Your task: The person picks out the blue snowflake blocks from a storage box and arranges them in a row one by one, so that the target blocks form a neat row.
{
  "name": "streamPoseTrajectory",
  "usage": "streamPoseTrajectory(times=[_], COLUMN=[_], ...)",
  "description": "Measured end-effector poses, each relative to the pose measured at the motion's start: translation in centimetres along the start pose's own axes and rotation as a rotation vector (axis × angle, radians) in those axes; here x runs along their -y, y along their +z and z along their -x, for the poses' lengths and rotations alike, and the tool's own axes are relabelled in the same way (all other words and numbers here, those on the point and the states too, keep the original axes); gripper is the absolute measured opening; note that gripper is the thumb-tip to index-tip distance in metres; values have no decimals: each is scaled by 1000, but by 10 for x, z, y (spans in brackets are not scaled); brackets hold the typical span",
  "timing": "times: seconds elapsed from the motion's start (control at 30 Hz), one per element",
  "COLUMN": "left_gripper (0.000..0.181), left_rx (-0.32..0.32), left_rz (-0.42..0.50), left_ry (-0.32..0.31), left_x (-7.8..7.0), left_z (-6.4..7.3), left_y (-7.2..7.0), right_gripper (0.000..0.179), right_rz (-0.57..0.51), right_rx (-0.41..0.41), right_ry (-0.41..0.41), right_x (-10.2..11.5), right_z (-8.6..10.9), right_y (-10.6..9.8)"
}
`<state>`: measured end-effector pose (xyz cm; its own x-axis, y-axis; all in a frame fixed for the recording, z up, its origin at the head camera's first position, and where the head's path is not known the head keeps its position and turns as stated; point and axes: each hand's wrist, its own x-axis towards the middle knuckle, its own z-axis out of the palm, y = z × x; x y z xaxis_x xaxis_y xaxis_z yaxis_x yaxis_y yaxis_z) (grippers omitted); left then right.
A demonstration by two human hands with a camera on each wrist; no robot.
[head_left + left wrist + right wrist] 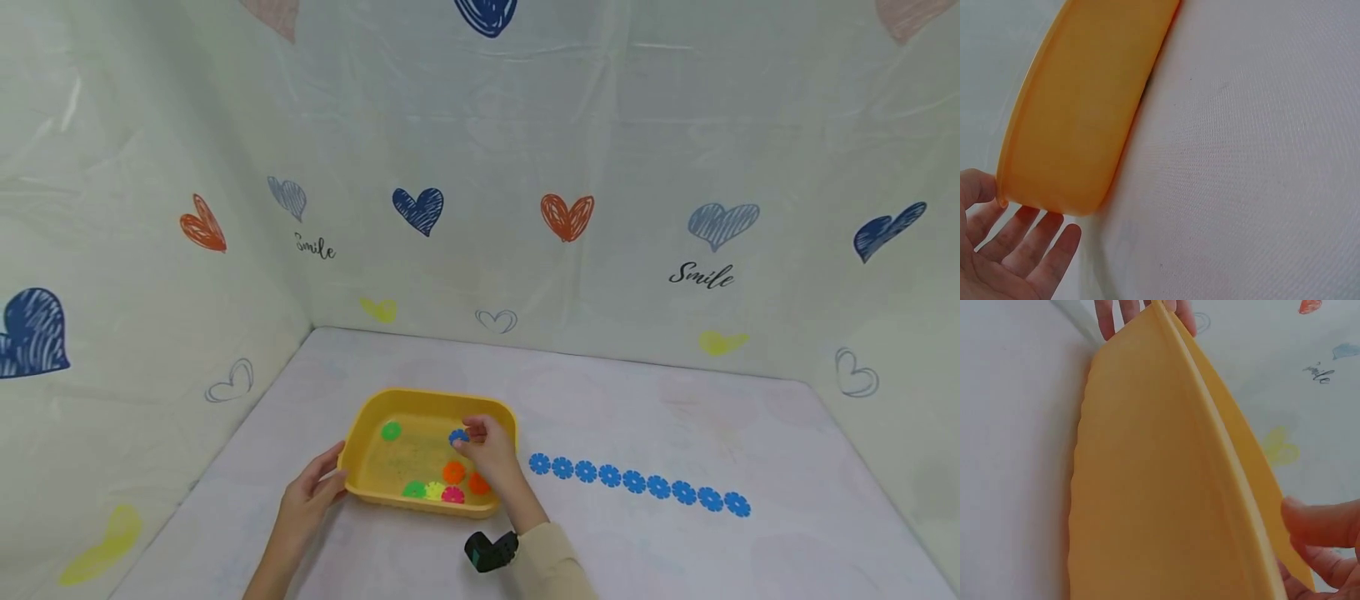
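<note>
A yellow plastic tray point(427, 503) with low walls stands on the table. My left hand point(309, 492) holds its left end, fingertips against the outer wall point(1079, 125) and the rim. My right hand point(491, 454) is inside the tray's right half, pinching a blue flower-shaped disc point(457, 436) between thumb and fingers; the right wrist view hides the disc behind the tray wall. Below that hand lie orange discs point(453, 472), a pink disc point(453, 495), a yellow disc point(434, 490) and a green disc point(414, 489). Another green disc point(391, 431) sits near the back left corner.
Right of the tray, several blue flower discs point(633, 482) run in a slightly slanting row on the white table point(637, 558). A black wrist camera point(491, 552) sits on my right wrist. Pale sheeting printed with hearts point(567, 218) encloses the table's back and sides.
</note>
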<state>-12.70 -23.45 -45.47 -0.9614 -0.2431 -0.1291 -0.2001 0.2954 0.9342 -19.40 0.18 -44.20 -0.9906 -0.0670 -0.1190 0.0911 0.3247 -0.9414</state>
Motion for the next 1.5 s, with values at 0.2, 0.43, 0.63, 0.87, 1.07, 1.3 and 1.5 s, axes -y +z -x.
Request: streamPoseTrajectory(times=[0.2, 0.43, 0.63, 0.87, 1.07, 1.3, 1.5], left_gripper=[47, 47, 46, 47, 47, 47, 48], left_rx=[10, 10, 3, 6, 8, 8, 21], left_rz=[2, -8, -30, -33, -58, -69, -48], left_ry=[-2, -10, 0, -32, -36, -57, -38], left_x=[-1, -1, 0, 0, 0, 0, 0], left_z=[1, 0, -1, -1, -1, -2, -1], left_y=[2, 1, 0, 1, 1, 1, 0], right_gripper=[31, 29, 29, 32, 32, 28, 25], right_rz=[77, 141, 231, 333, 361, 407, 392], right_rx=[-45, -64, -53, -49, -35, -47, -28], right_ry=[102, 131, 137, 95, 86, 36, 45], right_x=[-6, -12, -11, -12, -12, -13, -14], right_z=[-12, -25, -31, -31, -30, -30, -31], right_y=[8, 13, 15, 16, 17, 18, 18])
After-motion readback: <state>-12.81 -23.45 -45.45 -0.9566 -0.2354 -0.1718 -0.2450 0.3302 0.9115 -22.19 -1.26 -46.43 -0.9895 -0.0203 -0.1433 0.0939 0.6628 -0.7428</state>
